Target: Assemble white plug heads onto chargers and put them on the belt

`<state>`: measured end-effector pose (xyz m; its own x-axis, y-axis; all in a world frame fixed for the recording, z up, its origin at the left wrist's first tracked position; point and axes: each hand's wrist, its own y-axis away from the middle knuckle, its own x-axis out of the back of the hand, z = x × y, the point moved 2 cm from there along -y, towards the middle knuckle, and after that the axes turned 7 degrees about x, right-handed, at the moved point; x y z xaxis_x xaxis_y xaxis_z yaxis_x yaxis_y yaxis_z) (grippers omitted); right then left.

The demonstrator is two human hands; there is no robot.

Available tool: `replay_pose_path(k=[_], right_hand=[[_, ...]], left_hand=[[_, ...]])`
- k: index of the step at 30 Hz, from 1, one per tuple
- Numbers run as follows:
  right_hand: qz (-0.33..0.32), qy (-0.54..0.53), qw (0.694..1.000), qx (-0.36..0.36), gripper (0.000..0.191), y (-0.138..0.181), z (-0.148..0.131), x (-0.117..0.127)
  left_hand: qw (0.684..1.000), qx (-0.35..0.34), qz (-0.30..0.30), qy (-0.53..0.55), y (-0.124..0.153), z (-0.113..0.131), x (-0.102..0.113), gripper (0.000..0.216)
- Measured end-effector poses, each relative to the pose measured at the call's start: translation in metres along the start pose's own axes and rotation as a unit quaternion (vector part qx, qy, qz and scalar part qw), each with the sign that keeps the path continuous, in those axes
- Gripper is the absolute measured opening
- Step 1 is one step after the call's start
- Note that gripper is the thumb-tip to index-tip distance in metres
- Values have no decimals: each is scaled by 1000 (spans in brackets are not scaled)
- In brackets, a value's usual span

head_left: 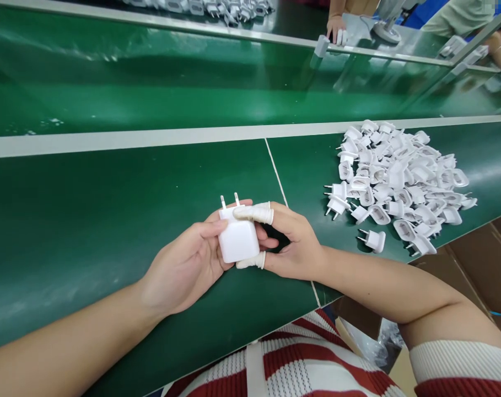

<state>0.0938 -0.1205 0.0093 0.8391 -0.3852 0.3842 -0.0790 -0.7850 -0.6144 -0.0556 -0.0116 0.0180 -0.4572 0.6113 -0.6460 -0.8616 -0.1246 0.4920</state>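
Observation:
A white charger plug [237,238] with two metal pins pointing away from me is held between both hands over the green table [89,220]. My left hand [184,264] cups it from the left, thumb on its top edge. My right hand [291,242] pinches it from the right, with white finger cots on the index finger and thumb. Both hands are closed on the plug.
A heap of several white plug caps [399,182] lies on the table to the right. Behind runs a green conveyor belt [151,82] with a pale rail. Another person's hand [336,28] rests on the far side, with more white parts [217,7] beyond. Cardboard boxes [481,264] stand lower right.

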Motion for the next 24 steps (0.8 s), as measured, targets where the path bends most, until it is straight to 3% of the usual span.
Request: replay_pose_path(k=[16,24], right_hand=[[33,-9,999,-9,46,3,-11,0],[76,-107,991,-32,71,3,-5,-6]], left_hand=[[1000,6,-20,7,1,-10,-12,59],[998,-15,-55,8,5,0,-13,54]])
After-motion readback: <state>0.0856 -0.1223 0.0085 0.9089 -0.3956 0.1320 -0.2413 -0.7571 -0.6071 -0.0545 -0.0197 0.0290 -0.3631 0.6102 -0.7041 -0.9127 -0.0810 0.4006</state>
